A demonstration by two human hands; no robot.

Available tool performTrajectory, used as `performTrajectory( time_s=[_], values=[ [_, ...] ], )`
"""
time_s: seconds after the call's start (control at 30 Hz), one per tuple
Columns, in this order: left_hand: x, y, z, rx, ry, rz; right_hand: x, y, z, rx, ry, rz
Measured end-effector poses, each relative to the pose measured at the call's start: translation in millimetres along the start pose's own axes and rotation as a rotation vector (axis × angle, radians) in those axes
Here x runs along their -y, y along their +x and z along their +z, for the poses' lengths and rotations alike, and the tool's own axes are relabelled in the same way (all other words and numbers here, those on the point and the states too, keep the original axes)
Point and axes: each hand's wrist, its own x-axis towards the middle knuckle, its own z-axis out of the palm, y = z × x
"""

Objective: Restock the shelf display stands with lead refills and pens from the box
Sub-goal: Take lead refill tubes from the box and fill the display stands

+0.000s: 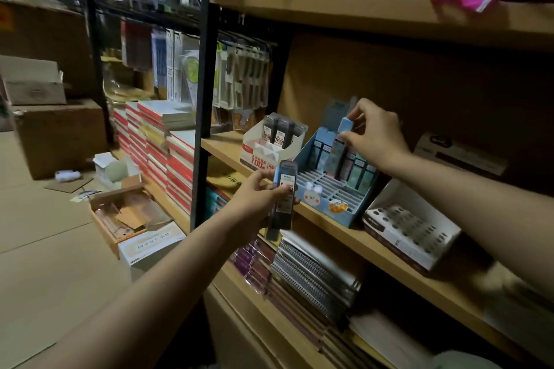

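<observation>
**Both hands busy at the blue stand**

Up on the middle shelf (353,238), seen from the head camera, three display stands sit in a row. At the left is a white stand (269,148) with red print, holding a few dark refill cases upright at its back. Just beside it, to the right, is the blue stand (332,189) with a rabbit drawn on its front; its grid of slots is bare at the front, while a row of patterned refills (358,166) stands along the back. Further right lies a white tray (410,234) with rows of round holes.

The right hand (374,136) reaches over the back row of the blue stand, thumb and fingers pinching a light-blue refill (344,126) by its upper part, its lower end down among the back-row cases.

The left hand (257,198) is lower, in front of the shelf edge between the white and blue stands. It grips a bundle of dark refill cases (283,198) with white labels, held roughly upright, thumb across the front.

Below the middle shelf are stacked spiral notebooks (314,272). On the floor at the left an open box (126,216) sits near the black rack post (204,99), and red-and-white books (168,153) are piled behind it.
</observation>
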Motion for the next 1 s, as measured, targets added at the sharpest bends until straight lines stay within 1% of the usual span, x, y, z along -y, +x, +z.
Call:
performTrajectory(
  time_s=[0.17, 0.37, 0.57, 0.73, 0.87, 0.93, 1.0],
  values=[
    [6.7, 11.9, -5.7, 0.005, -0.010, -0.008, -2.5, 18.7, 35.4, -0.024, -0.019, 0.030],
    [15.5, 23.4, -9.5, -0.014, -0.009, -0.008, -9.6, 24.3, 58.2, 0.015, -0.078, 0.017],
    [24.4, 28.9, -8.9, -0.010, -0.031, -0.043, -10.9, 27.5, 73.2, -0.005, -0.086, 0.037],
    [25.9, 30.5, -7.4, -0.001, -0.016, -0.037, -8.3, 27.3, 79.1, -0.001, -0.136, 0.045],
    [27.1, 29.3, -6.4, 0.015, -0.020, -0.026, -3.2, 27.6, 69.2, 0.074, -0.200, 0.036],
    [27.0, 27.7, -5.7, 0.020, -0.019, -0.017, 3.5, 21.5, 59.0, 0.053, -0.148, -0.009],
    [25.5, 25.2, -4.4, 0.027, -0.016, -0.002, 13.0, 5.9, 48.9, 0.053, 0.024, -0.041]
  ],
)
